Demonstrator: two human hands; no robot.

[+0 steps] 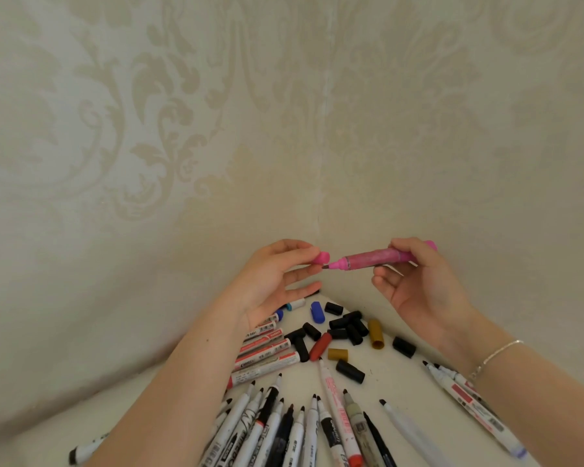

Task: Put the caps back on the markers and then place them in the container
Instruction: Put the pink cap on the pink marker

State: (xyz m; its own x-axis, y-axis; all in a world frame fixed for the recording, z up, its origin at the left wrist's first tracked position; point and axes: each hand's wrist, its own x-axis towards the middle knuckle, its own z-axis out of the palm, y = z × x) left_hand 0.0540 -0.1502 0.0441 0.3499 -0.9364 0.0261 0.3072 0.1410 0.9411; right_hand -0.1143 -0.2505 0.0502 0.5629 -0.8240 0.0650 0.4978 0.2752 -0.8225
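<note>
We hold the pink marker (373, 258) in our right hand (415, 284), fingers pinching the back of its barrel; our left hand (277, 278) pinches the pink cap (321, 257) right at the tip, not yet pushed on. The marker is probably light, stiff and smooth plastic, so gripping mid-barrel should resist the push. The loose caps (346, 326) and uncapped markers (304, 429) crowd the table (395, 382) below. The wall (284, 129) stands close behind; open room is above the pile. No container in view.
</note>
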